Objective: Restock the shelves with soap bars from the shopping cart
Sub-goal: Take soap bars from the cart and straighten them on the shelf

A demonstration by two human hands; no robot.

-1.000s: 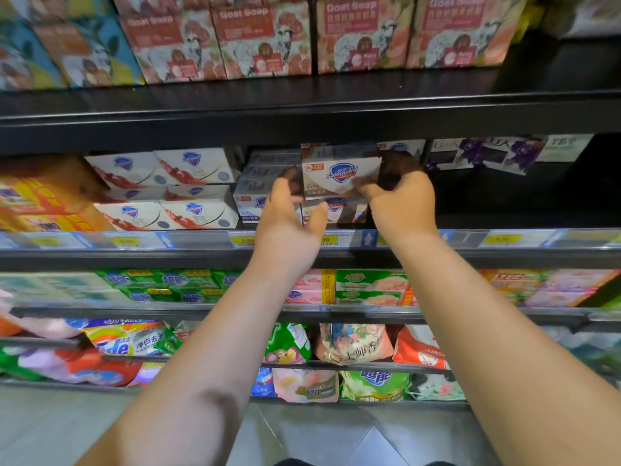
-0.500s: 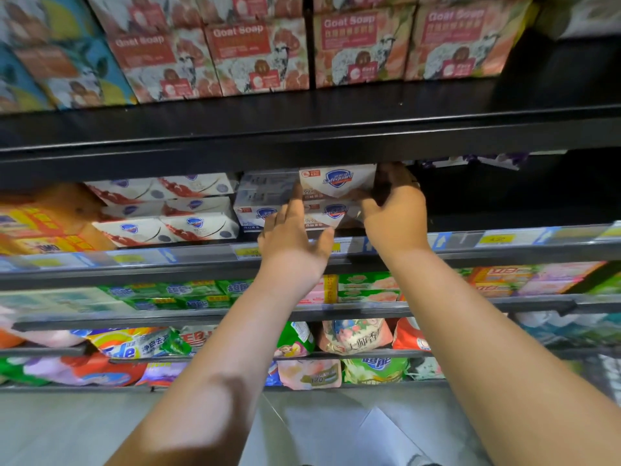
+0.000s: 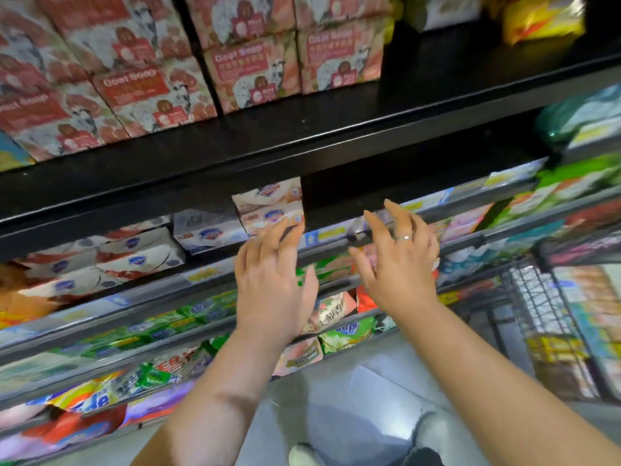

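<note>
Black shelving (image 3: 336, 129), several tiers, well stocked. Goat Soap cartons (image 3: 255, 72) on top tier. Wire shopping cart (image 3: 534, 297) at right edge, contents blurred. White shield-logo soap boxes (image 3: 268, 206) stacked two high on middle tier, under the shelf board. Left hand (image 3: 268, 287) fingers straight, empty, tips at stack's lower edge, contact unclear. Right hand (image 3: 400, 264) fingers spread, empty, clear of stack. Judged: this placement done, return to cart next; remaining stock cannot be told.

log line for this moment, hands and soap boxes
step: soap boxes stacked on shelf | left hand: open, just below the stack | right hand: open, holding nothing | grip: none
</note>
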